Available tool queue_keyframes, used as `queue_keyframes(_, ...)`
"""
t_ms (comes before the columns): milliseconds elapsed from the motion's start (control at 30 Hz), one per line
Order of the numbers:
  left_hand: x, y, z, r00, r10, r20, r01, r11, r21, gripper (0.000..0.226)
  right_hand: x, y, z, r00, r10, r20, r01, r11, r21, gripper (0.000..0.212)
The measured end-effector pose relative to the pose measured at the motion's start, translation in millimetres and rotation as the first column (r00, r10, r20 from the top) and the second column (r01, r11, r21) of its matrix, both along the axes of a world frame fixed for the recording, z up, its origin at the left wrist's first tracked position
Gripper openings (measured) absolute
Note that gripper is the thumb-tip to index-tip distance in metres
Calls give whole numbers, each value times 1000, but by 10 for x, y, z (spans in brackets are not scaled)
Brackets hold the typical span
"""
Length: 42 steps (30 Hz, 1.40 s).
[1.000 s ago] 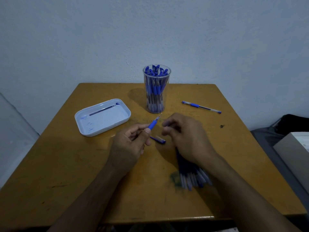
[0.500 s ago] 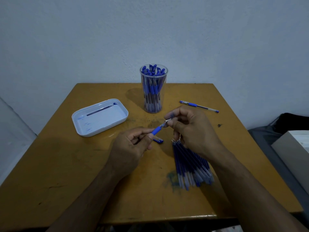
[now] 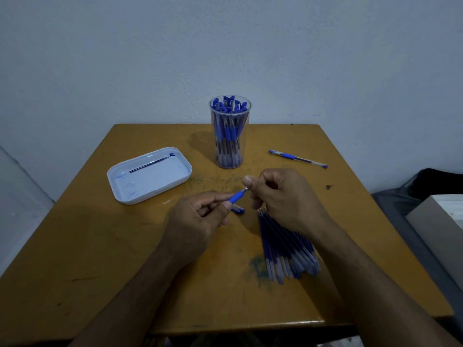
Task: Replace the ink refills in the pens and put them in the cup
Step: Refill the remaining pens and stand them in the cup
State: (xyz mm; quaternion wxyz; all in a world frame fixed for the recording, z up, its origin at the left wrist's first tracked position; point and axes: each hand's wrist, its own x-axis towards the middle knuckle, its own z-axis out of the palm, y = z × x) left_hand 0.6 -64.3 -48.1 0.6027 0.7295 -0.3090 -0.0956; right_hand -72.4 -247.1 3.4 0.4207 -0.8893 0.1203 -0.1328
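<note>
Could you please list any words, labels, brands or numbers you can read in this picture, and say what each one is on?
None can be read.
Pens in the cup: any print on the barrels is too small and blurred.
Pen on the table: no legible mark.
Pen in the left hand and right hand: nothing readable.
Tray: only blue ink smears, no text.
Refills: no print visible.
</note>
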Motion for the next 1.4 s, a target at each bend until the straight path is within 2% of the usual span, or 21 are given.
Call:
queue_keyframes(67,3,-2,-1,1000,4,7,-4,1000,7,21,-8,-5,8,1000,-5,11,5,1000,19,38)
queue_keyframes(167,9,3,-6,1000,-2,2,2,1000,5,22,-26,-14,45,998,60,37,-64,988,138,16)
queue_keyframes(233,3,4,-1,1000,-5,3,5,1000,6,22,-32,-16,57,995,90,49,-97,979,178,9)
queue_keyframes(333,-6,6,1,1000,-9,8,8,1000,9,22,-26,-13,41,997,79,19,-81,986,147,15)
queue_keyframes(467,-9,7,4,1000,-6,16,6,1000,12,22,-8,-3,9,1000,15,-13,-15,1000,13,40)
queue_keyframes(500,-5,7,1,1000,-4,15,3,1000,14,22,-13,-3,17,1000,19,-6,-19,1000,20,40)
queue_keyframes(600,0,6,-8,1000,6,4,-6,1000,16,21,-31,-12,55,995,89,33,-93,984,155,18)
queue_keyframes(667,-3,4,-10,1000,2,-1,-2,1000,11,23,-35,-22,55,993,109,37,-114,975,191,8)
queue_keyframes(800,-1,-1,-3,1000,-6,9,6,1000,15,23,-11,-4,-8,1000,29,4,-29,997,77,32)
queue_keyframes(867,7,4,-12,1000,-4,8,4,1000,14,23,-7,1,-2,1000,14,15,-14,999,52,36)
queue_keyframes(967,15,11,-27,1000,-3,17,3,1000,15,22,-18,-19,48,997,71,35,-76,986,147,14)
queue_keyframes(1033,15,12,-32,1000,-5,22,5,1000,14,23,-26,-26,55,996,89,30,-93,979,181,8)
queue_keyframes(1200,19,7,-39,999,-4,32,3,1000,14,24,-10,-12,6,1000,2,4,-3,998,67,42)
queue_keyframes(1233,23,5,-42,999,-1,34,0,1000,13,24,-12,-18,15,1000,5,11,-6,997,78,39)
queue_keyframes(1333,33,-1,-51,1000,2,24,-2,1000,0,23,-34,-46,53,996,80,24,-83,980,178,13)
queue_keyframes(1400,32,-1,-54,1000,-1,29,0,1000,8,24,-36,-51,44,997,81,18,-83,981,176,10)
